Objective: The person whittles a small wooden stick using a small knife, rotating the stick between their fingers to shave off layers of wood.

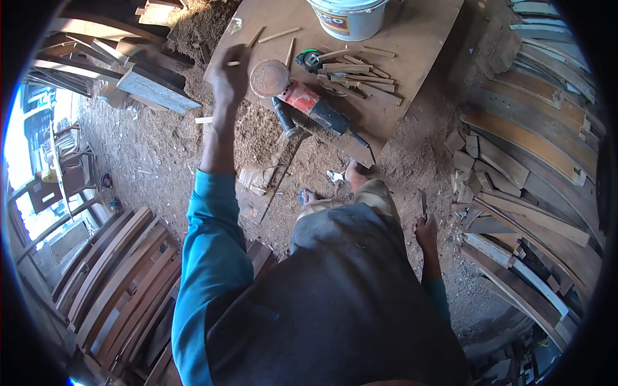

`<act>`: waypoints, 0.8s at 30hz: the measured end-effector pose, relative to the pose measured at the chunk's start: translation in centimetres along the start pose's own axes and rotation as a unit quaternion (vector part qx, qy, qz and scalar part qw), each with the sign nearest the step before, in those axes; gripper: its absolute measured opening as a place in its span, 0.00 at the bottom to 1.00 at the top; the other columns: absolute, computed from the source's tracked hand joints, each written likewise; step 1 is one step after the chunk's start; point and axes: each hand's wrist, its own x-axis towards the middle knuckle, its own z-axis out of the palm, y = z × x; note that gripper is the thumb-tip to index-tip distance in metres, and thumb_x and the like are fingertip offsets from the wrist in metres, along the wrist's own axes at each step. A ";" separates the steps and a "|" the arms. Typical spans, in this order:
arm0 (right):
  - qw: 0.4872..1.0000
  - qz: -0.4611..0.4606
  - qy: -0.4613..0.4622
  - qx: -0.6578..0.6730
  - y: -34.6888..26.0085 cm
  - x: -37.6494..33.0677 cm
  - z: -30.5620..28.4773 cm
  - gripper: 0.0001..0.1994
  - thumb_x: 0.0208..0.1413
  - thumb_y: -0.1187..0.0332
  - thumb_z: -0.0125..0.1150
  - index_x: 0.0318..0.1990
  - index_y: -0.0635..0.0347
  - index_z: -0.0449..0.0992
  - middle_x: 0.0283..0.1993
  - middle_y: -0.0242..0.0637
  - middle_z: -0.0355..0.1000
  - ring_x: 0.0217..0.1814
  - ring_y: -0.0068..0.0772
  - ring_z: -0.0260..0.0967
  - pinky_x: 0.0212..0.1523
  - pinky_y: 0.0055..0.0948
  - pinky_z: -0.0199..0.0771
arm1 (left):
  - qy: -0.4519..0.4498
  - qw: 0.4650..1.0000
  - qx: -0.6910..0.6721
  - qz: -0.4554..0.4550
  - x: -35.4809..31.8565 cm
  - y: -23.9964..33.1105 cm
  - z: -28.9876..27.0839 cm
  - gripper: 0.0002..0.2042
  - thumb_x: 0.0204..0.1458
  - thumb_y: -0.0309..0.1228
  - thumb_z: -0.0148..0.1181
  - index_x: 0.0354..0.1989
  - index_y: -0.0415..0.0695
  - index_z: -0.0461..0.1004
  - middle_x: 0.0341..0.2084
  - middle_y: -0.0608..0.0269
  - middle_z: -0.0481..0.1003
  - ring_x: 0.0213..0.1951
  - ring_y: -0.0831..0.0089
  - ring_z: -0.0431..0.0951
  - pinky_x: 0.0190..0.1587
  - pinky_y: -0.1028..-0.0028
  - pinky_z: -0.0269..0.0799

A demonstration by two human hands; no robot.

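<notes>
My left hand [230,76] is raised over the left edge of a brown board [412,38]. Its fingers are curled, and a short bit of pale wood strip [233,63] shows at them. Low on the right, my right hand [425,230] is closed around a narrow, flat-bladed tool [423,202] that points away from me; its exact kind is unclear. On the board, right of my left hand, rests a red and black angle grinder [301,98] with a round disc [270,78]. Beyond it lie a tape measure [311,59] and a pile of thin wood strips [364,76].
A white bucket [351,20] stands at the board's far side. Sawdust and shavings [154,148] cover the ground. Curved timber pieces are stacked at the right [534,135] and the lower left [122,276], with more wood planks [154,87] at the upper left.
</notes>
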 end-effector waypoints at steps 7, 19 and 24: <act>0.970 0.111 -0.154 0.154 2.6 0.1 2.6 0.12 0.58 0.63 0.57 0.32 0.66 0.72 0.28 0.51 0.71 0.31 0.53 0.74 0.32 0.54 0.71 | -0.223 0.943 0.107 0.224 -2.3 6.0 11.7 0.14 0.61 0.37 0.60 0.53 0.48 0.80 0.45 0.53 0.80 0.51 0.50 0.78 0.55 0.58 0.75; 0.945 0.211 -0.114 0.224 -1.7 0.5 -1.5 0.19 0.64 0.56 0.54 0.34 0.68 0.73 0.25 0.44 0.76 0.21 0.34 0.72 0.25 0.36 0.70 | -0.335 0.859 0.148 0.357 -1.8 7.4 21.4 0.15 0.58 0.40 0.61 0.51 0.53 0.81 0.50 0.61 0.76 0.58 0.58 0.72 0.59 0.56 0.73; 0.949 0.212 -0.122 0.200 -2.7 0.9 -1.1 0.22 0.62 0.55 0.52 0.33 0.72 0.74 0.27 0.57 0.77 0.32 0.55 0.79 0.35 0.50 0.74 | -0.373 0.830 0.184 0.372 -1.6 7.8 24.8 0.11 0.57 0.41 0.62 0.45 0.58 0.84 0.47 0.65 0.77 0.59 0.61 0.71 0.58 0.56 0.74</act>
